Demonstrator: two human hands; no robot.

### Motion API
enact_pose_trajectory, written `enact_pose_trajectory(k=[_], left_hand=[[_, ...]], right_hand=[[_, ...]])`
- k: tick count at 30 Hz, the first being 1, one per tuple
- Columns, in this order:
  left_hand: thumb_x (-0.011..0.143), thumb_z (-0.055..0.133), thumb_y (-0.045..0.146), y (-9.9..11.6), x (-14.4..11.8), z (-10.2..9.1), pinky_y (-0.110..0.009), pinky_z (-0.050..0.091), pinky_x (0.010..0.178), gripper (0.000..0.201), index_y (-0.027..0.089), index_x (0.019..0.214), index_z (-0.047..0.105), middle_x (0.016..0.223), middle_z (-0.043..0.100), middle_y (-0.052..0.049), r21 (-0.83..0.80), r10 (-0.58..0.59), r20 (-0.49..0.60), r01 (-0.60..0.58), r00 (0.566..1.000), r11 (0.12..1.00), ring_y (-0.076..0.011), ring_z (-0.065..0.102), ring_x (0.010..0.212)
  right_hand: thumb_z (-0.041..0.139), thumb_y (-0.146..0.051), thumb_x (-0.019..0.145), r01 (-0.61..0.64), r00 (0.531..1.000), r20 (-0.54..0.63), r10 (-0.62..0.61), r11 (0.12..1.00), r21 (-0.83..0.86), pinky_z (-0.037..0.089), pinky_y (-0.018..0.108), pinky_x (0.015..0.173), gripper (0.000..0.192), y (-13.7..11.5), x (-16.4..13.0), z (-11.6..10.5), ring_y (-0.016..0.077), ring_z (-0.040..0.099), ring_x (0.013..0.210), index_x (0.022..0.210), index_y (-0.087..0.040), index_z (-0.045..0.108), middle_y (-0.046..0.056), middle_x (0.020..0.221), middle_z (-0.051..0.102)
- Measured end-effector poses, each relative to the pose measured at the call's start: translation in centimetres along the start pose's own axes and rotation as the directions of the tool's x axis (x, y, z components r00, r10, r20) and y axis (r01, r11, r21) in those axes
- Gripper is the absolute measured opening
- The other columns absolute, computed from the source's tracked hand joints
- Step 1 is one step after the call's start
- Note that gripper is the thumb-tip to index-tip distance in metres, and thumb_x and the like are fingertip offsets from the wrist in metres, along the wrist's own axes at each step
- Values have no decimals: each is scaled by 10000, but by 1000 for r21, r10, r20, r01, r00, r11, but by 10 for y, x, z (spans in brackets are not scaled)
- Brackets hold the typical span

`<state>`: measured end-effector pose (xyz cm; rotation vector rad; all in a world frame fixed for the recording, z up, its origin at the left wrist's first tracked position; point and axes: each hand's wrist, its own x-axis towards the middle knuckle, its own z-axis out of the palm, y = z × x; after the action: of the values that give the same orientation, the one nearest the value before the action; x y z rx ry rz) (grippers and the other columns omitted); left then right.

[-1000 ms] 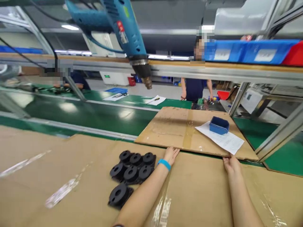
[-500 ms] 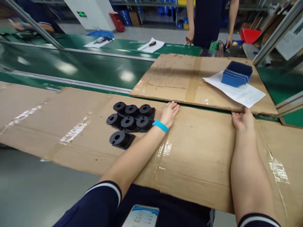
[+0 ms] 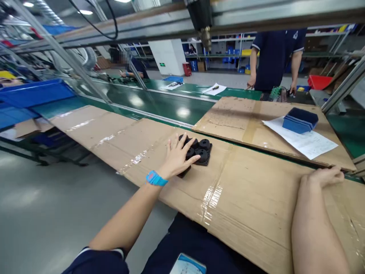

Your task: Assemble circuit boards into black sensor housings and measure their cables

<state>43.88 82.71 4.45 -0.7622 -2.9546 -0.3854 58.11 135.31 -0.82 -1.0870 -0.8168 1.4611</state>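
My left hand (image 3: 179, 154), with a blue band at the wrist, is spread with fingers apart over a cluster of black round-topped parts with square flanges (image 3: 202, 155). It hides several of them, and whether it presses on them I cannot tell. Each part that shows has a hole in its top. My right hand (image 3: 323, 177) lies at the near edge of the raised cardboard sheet (image 3: 228, 118), fingers loosely extended to the right, nothing visible in it. Below both hands is the cardboard-covered bench (image 3: 256, 190).
Blue bins (image 3: 299, 120) are stacked on a white paper (image 3: 322, 142) on the raised cardboard. A power driver (image 3: 203, 26) hangs from an overhead rail. A co-worker (image 3: 270, 61) stands across the green belt (image 3: 159, 102). A blue tray (image 3: 37, 93) is at far left.
My view has tilted up and turned left. My left hand has moved from beside the black parts to over them, fingers spread. My right hand has shifted right along the cardboard edge.
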Motion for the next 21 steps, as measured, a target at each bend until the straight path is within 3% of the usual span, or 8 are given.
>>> enact_pose_trajectory(k=[3,8,11,15,18,21], left_hand=[[964,432,633,-15,28,3,-694,34,1190,682,315,1561,342,1696,133,-75,-7,16,82,-16,997,1000,-417,-7,1548],[959,424,655,19,65,20,-684,-13,1192,637,345,1516,423,1675,227,-71,-104,133,76,-124,988,987,-390,70,1553],[902,545,641,35,68,39,-628,-47,1215,654,262,1434,545,1648,283,-128,-201,182,116,-157,976,967,-382,102,1552],[871,640,462,27,65,57,-566,119,1238,501,206,1301,646,1640,286,-159,-236,222,122,-189,967,953,-360,228,1530],[875,629,371,13,68,56,-578,167,1227,479,207,1325,631,1632,298,-167,-215,210,119,-181,970,960,-357,256,1521],[838,687,410,13,67,44,-619,129,1222,620,169,1398,575,1620,295,-215,-181,200,134,-174,971,968,-399,245,1516]], right_hand=[[407,-269,924,257,950,-136,-280,953,-163,344,341,1193,228,5,-10,-4,160,474,1355,1149,-244,381,132,1425,431],[574,-277,847,432,889,11,-457,834,-344,419,310,1146,396,14,-24,-17,188,552,1290,1216,-198,454,183,1373,541],[621,-341,824,463,879,89,-468,794,-395,436,316,1142,463,13,-30,-30,212,569,1295,1242,-197,482,186,1379,557],[674,-456,792,438,895,132,-427,778,-451,433,440,1162,502,7,-37,-42,310,567,1303,1212,-224,523,184,1347,584],[711,-501,741,416,906,140,-399,780,-467,414,505,1166,555,2,-42,-43,356,552,1310,1199,-249,525,182,1333,586],[733,-502,685,397,916,154,-370,789,-469,421,581,1131,576,-2,-45,-37,409,573,1264,1148,-227,528,208,1274,606]])
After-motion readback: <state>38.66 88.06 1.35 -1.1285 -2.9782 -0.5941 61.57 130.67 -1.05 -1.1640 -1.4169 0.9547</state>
